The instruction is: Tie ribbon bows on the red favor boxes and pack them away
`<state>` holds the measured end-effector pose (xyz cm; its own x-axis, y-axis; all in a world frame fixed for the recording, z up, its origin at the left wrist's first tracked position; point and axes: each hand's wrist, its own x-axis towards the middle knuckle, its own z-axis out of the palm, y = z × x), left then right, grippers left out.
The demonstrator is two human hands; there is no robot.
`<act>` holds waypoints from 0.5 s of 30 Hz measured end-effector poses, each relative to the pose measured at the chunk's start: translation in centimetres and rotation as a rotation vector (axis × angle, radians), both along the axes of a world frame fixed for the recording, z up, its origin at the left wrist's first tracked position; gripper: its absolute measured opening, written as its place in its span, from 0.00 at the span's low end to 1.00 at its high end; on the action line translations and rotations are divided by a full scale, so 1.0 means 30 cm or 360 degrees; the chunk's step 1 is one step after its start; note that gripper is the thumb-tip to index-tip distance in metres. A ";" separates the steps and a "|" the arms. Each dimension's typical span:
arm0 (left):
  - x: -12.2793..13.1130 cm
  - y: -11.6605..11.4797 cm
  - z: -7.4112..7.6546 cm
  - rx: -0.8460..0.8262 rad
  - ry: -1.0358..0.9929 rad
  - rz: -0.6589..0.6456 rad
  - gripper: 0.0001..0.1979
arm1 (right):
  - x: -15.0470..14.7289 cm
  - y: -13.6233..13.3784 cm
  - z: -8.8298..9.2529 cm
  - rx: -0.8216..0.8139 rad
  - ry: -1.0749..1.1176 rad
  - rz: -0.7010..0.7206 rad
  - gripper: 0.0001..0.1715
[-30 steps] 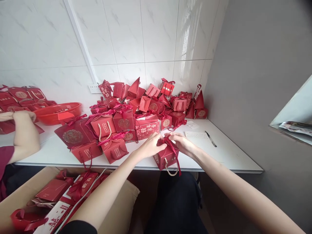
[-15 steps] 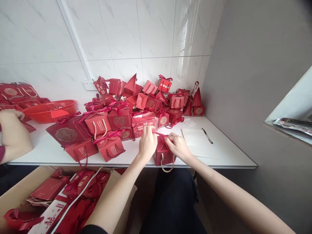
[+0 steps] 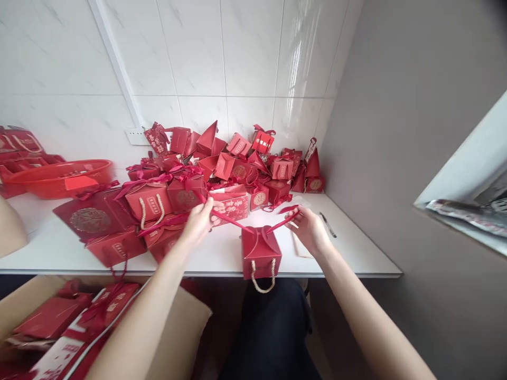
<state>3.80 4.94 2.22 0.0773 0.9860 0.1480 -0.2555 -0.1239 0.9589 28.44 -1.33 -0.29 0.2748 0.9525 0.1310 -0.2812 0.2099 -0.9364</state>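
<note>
1. Centrally, a small red gift box (image 3: 261,252) stands upright at the front edge of the white table (image 3: 356,253), its rope handle (image 3: 263,279) hanging over that edge
2. A red ribbon (image 3: 232,219) runs from the box's top out to both sides in a shallow V, pulled taut
3. At 10 o'clock from the box, the left hand (image 3: 200,219) is closed, pinching one end of the ribbon between thumb and fingers
4. At 2 o'clock, the right hand (image 3: 309,229) is closed too, pinching the other end; neither hand touches the box itself
5. Under the right hand lies a sheet of paper (image 3: 300,248), with a pen (image 3: 328,224) just beside it at 3 o'clock
6. At 12 o'clock a heap of red boxes (image 3: 237,163) is piled against the tiled wall; a red basket (image 3: 59,177) sits at 9 o'clock
7. At 7 o'clock, below the table, a carton (image 3: 190,322) holds more red boxes; a co-worker's arm (image 3: 10,229) shows at the far left edge
</note>
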 end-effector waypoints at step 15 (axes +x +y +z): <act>-0.078 -0.004 0.062 -0.0035 -0.0466 -0.0355 0.13 | 0.118 -0.102 0.110 0.0195 -0.0249 -0.0313 0.20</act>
<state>1.48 4.83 4.08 0.2485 0.9528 0.1746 -0.5379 -0.0142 0.8429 31.99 -4.37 3.02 0.4200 0.8574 0.2974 -0.0779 0.3606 -0.9295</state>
